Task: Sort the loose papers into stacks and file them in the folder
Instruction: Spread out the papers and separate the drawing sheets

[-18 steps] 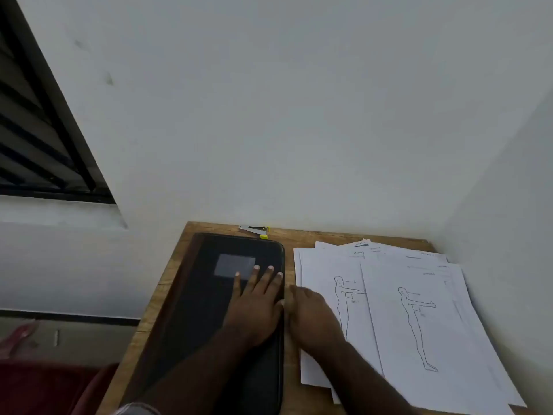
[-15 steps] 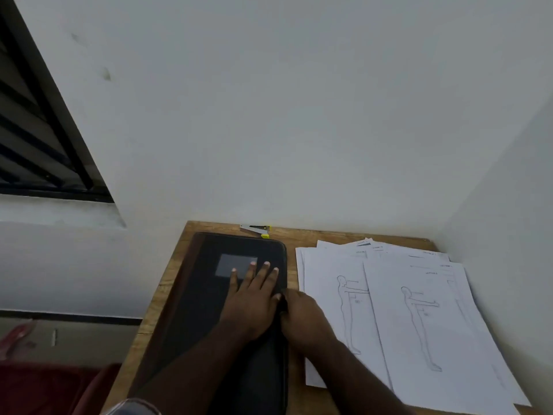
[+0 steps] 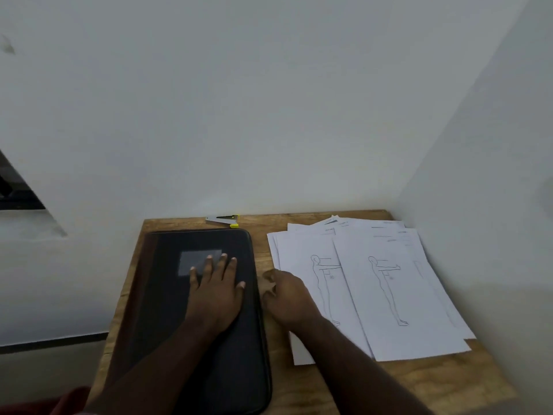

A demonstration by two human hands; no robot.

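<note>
The left hand (image 3: 214, 290) is lying flat, fingers spread, on the closed folder (image 3: 167, 310). Just beside it, the right hand (image 3: 288, 296) is curling its fingers, gripping nothing, its wrist overlapping the papers (image 3: 389, 283).

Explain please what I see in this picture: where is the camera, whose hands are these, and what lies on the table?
The camera sits on a person's head and looks down at their own two hands. On the wooden table a closed black folder lies on the left, and loose papers with drawn human figures are spread on the right. A small grey and yellow object, perhaps a stapler, lies by the wall. The left hand rests flat on the folder. The right hand is curled beside the folder's edge; whether it holds something is unclear.
</note>
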